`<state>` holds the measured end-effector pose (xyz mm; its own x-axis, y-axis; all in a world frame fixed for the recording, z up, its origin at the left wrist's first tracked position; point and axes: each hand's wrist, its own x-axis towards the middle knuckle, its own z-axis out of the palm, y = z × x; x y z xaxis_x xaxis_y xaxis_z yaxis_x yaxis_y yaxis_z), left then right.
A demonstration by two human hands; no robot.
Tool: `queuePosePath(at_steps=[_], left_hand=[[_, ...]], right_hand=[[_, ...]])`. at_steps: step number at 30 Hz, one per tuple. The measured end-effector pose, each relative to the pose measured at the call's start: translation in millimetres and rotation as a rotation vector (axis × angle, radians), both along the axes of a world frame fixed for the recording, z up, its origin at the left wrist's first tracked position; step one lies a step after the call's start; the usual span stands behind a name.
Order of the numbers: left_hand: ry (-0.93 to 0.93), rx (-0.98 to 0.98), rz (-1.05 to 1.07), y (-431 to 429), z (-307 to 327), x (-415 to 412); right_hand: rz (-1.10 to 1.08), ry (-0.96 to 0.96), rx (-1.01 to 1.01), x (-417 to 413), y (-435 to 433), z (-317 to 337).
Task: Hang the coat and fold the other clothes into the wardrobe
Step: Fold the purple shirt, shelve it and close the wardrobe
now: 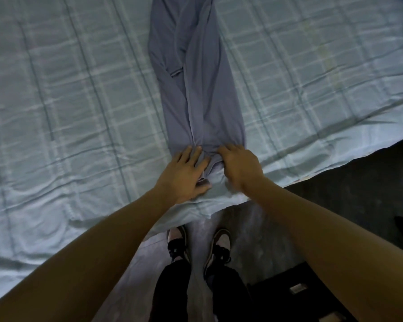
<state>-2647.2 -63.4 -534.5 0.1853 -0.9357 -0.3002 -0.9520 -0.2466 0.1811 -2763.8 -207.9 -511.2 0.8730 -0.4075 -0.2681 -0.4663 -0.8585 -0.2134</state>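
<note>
A grey-blue garment [196,73] lies folded into a long narrow strip down the middle of the bed, running from the top of the view to the near edge. My left hand [184,174] rests on its near end, fingers spread on the cloth and thumb tucked under the bunched hem. My right hand [239,166] presses on the same end just to the right, fingers curled into the fabric. Both hands grip the near end close to the bed's edge. The far end of the garment is cut off by the top of the view.
The bed [68,112] carries a pale green checked sheet, wrinkled, filling most of the view. Its near edge runs diagonally, with dark floor [347,194] to the right. My feet in dark shoes [198,245] stand against the bed. A dark box [296,296] sits low right.
</note>
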Motion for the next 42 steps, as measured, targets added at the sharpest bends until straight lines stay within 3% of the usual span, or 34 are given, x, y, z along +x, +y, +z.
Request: queuePosePath(at_steps=[3,8,10,14,16,18,21,22,24,26,28,31,35,38,40,42], left_hand=[[0.055,-0.102,0.047,-6.8,-2.3,-0.3],[0.242,-0.158,0.179,-7.4,5.8,-6.1],[0.307,-0.002,0.224,-4.1,28.3,-18.2],[0.472,0.519,0.105,-28.0,88.5,-25.8],[0.558,0.501,0.19,-48.6,112.6,-9.3],[0.504,0.245,0.358,-63.3,127.2,13.2],[0.083,-0.377,0.524,-66.0,120.4,39.5],[-0.029,-0.465,0.515,-62.7,110.9,44.4],[-0.129,-0.495,0.371,-55.6,87.7,44.9],[-0.142,-0.457,0.135,-43.5,57.6,31.7],[-0.116,-0.331,0.036,-35.0,29.8,14.6],[-0.078,-0.199,0.143,-32.9,-3.4,11.5],[-0.069,-0.315,0.174,-44.6,-18.7,31.2],[0.064,-0.373,0.24,-44.0,-7.0,28.5],[0.211,-0.28,0.287,-40.0,8.1,21.7],[0.312,0.004,0.274,-41.1,30.8,22.0]], right_hand=[[-0.011,0.016,0.137,0.3,-9.2,9.7],[0.205,0.336,0.165,-3.4,-18.6,40.0],[0.272,0.491,0.178,-4.6,-18.7,56.5],[0.266,0.71,0.337,-13.9,-21.6,100.0],[0.143,0.619,0.327,-12.8,-35.9,115.2],[0.016,0.348,0.176,-5.5,-56.9,116.2],[-0.032,-0.267,-0.123,10.3,-80.5,95.6],[-0.018,-0.419,-0.172,13.2,-82.5,84.2],[0.078,-0.517,-0.175,13.4,-76.3,59.8],[0.227,-0.443,-0.11,3.7,-59.7,27.1],[0.274,-0.249,-0.054,-9.9,-44.0,-2.5],[0.176,-0.126,-0.051,-9.3,-35.5,-31.2],[0.09,-0.256,-0.05,19.9,-42.5,-41.2],[0.038,-0.317,0.037,21.7,-44.7,-29.7],[0.017,-0.193,0.103,15.5,-43.3,-13.5],[0.062,0.042,0.162,11.5,-44.9,5.9]])
